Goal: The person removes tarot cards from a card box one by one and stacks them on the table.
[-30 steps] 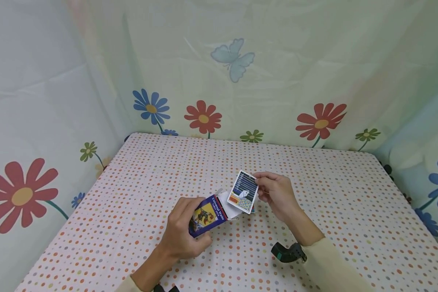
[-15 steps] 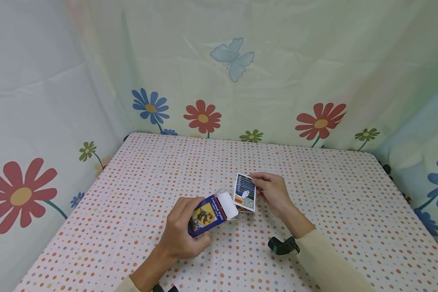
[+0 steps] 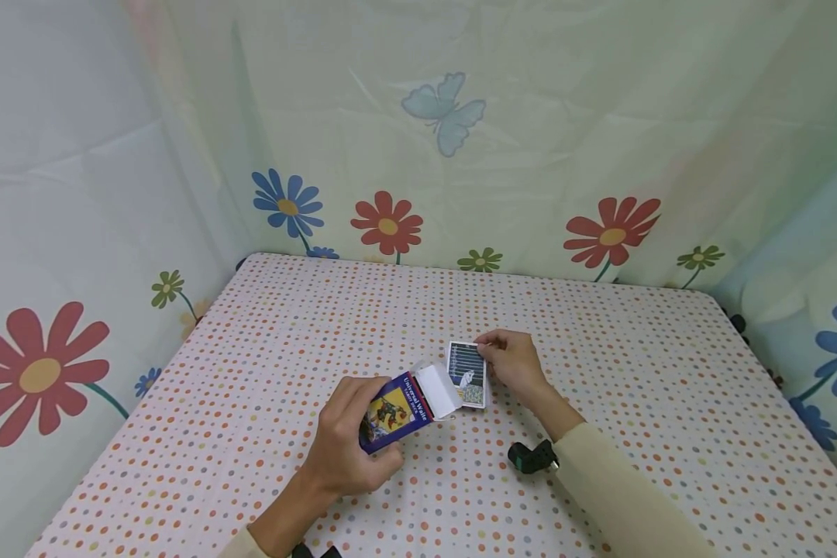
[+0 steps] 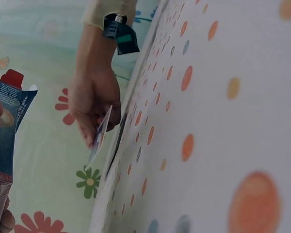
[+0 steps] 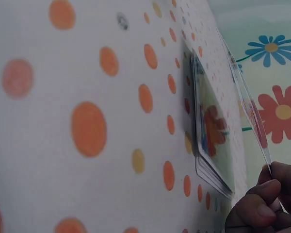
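Note:
My left hand (image 3: 352, 438) grips a purple tarot deck box (image 3: 394, 415), tilted, with its white end flap open toward the right. Lettering on the box reads "Universal Waite Tarot Deck". Between thumb and fingers, my right hand (image 3: 514, 364) pinches a tarot card (image 3: 466, 364) by its right edge; a white figure on a dark striped ground shows on it. Under that card, a small stack of cards (image 5: 213, 126) lies face up on the table, and a gap between the two is visible in the right wrist view. Inside the box is hidden from sight.
A pink-white cloth with coloured dots covers the table (image 3: 307, 325). Behind and beside it hangs a curtain (image 3: 530, 139) printed with flowers and a butterfly. A black wrist device (image 3: 532, 457) sits by the right sleeve.
My right hand has moved the card away from the box flap, lowering and straightening it over the stack on the table. The left hand and box have stayed nearly still.

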Tool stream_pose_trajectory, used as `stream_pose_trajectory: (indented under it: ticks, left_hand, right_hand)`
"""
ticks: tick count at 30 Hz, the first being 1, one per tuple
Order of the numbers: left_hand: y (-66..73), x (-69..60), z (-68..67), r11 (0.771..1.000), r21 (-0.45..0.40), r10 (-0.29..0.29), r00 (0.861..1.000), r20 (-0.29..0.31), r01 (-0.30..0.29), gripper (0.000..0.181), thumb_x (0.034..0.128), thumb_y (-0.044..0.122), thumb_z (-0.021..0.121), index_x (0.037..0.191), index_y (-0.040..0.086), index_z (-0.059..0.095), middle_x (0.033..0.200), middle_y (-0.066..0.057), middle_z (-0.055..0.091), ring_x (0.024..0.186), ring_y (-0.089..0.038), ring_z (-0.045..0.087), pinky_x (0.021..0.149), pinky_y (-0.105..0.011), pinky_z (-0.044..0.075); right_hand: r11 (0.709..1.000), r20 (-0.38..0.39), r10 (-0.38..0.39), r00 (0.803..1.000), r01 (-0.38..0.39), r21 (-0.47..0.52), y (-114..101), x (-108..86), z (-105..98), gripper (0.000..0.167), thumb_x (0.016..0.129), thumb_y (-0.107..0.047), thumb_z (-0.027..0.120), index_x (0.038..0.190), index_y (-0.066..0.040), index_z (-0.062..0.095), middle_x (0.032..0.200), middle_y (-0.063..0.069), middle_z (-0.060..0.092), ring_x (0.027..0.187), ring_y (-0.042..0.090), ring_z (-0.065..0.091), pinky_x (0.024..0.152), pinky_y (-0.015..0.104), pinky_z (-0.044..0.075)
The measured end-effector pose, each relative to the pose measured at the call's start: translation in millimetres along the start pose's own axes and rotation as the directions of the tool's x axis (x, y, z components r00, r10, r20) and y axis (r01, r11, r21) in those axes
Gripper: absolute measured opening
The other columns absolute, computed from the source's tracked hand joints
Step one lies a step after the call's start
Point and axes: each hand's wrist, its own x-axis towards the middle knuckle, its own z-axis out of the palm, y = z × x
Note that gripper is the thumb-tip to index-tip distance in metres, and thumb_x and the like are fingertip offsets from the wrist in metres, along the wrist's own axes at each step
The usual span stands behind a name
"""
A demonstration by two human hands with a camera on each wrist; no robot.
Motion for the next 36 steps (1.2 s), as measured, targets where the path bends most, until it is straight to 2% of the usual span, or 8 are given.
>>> stream_pose_trajectory:
  ticks: [4,11,16,19,29,36]
  left_hand:
    - [-0.8,-0.2,0.1,1.0,0.0,0.004,1.0,-0.004,-0.004,0.068,0.0567,0.02,0.066,0.123,0.004,0.065,0.105,-0.005,0.065,0.086,-0.014,0.056,0.066,-0.018,0.051]
    - [-0.7,0.4,-0.3,1.0,0.001,0.009,1.0,-0.004,-0.009,0.069,0.0569,0.019,0.066,0.124,0.004,0.065,0.105,-0.005,0.066,0.086,-0.015,0.056,0.067,-0.019,0.052]
    - [-0.6,-0.2,-0.5,1.0,-0.003,0.0,1.0,0.001,0.0,0.068,0.0574,0.019,0.067,0.124,0.004,0.065,0.105,-0.005,0.065,0.086,-0.015,0.056,0.067,-0.019,0.052]
    - [-0.8,-0.6,-0.2,1.0,-0.004,-0.003,1.0,0.002,0.003,0.068,0.0574,0.02,0.066,0.123,0.004,0.065,0.105,-0.004,0.065,0.086,-0.014,0.056,0.066,-0.018,0.051]
    - [-1.7,-1.1,1.5,1.0,-0.007,0.0,1.0,-0.001,0.0,0.068,0.0573,0.02,0.066,0.124,0.004,0.066,0.104,-0.004,0.065,0.086,-0.013,0.056,0.066,-0.017,0.051]
    - [-1.7,-1.3,1.4,1.0,0.0,0.001,1.0,0.0,-0.001,0.068,0.0571,0.02,0.066,0.123,0.004,0.066,0.104,-0.004,0.065,0.085,-0.013,0.056,0.066,-0.018,0.051]
  right_hand:
    - [0.998,-0.007,-0.015,1.0,0.014,-0.063,4.5,4.1,3.3,0.02,0.1,-0.008,0.057,0.112,-0.001,0.072,0.094,0.011,0.064,0.081,0.018,0.057,0.066,0.025,0.048]
    - [0.988,0.005,-0.015,1.0,0.016,-0.151,4.2,10.2,6.3,0.017,0.099,-0.009,0.058,0.108,-0.003,0.072,0.086,0.009,0.061,0.076,0.019,0.054,0.062,0.028,0.045]
    - [0.943,0.002,-0.007,1.0,0.008,-0.333,3.0,13.7,10.2,0.013,0.098,-0.014,0.06,0.103,-0.008,0.071,0.084,0.007,0.063,0.076,0.022,0.056,0.065,0.034,0.042]
    - [0.913,-0.006,-0.016,1.0,0.012,-0.408,2.0,14.9,13.1,0.01,0.098,-0.015,0.061,0.1,-0.009,0.07,0.085,0.008,0.066,0.076,0.023,0.057,0.067,0.037,0.042]
    - [0.867,0.026,-0.007,1.0,0.019,-0.497,-3.6,15.8,18.9,0.007,0.098,-0.013,0.063,0.095,-0.007,0.061,0.083,0.007,0.064,0.074,0.021,0.057,0.063,0.032,0.042]
    - [0.873,0.025,-0.02,0.999,0.03,-0.487,-3.8,14.9,18.9,0.007,0.098,-0.012,0.062,0.097,-0.006,0.061,0.086,0.009,0.066,0.076,0.023,0.058,0.065,0.033,0.044]
